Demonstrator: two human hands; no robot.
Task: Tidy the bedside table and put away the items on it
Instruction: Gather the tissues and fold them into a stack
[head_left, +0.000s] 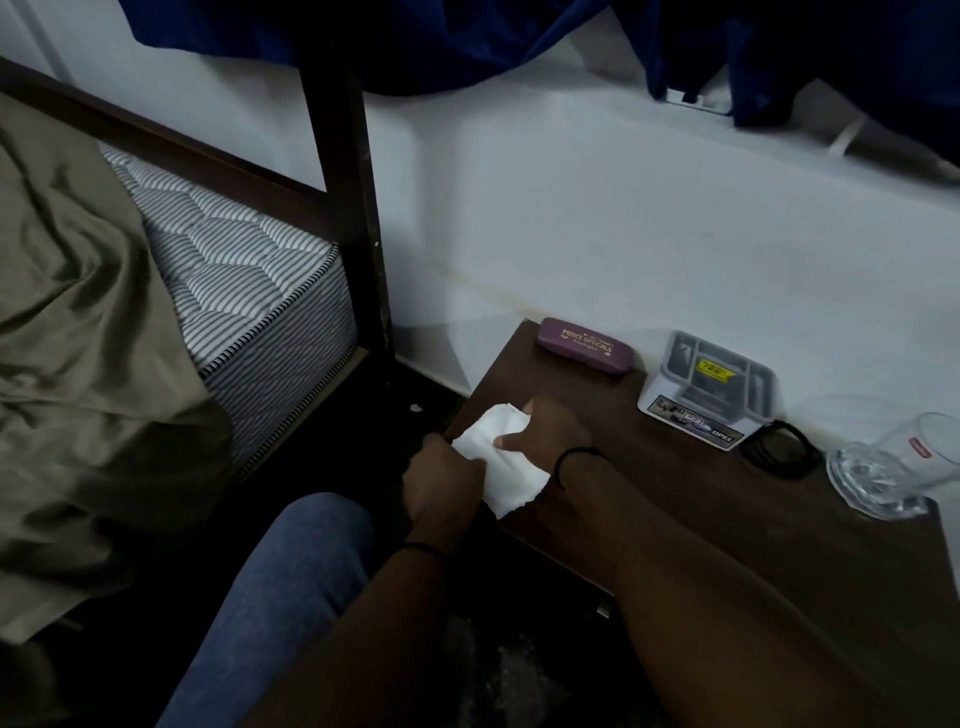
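Note:
A dark wooden bedside table (675, 499) stands against the white wall. At its near left corner lies a white tissue (506, 467). My left hand (441, 480) grips the tissue's left edge at the table's edge. My right hand (540, 428) presses on the tissue's top with fingers around it. On the table's back edge rest a purple spectacle case (584, 345), a clear plastic box with a toy car (711, 389), black glasses (779, 447) and a glass tumbler lying on its side (898, 467).
A bed with a striped mattress (244, 275) and an olive sheet (88, 364) stands to the left, its dark post (353, 208) beside the table. Blue curtains (467, 41) hang above. My knee in jeans (291, 582) is below my hands.

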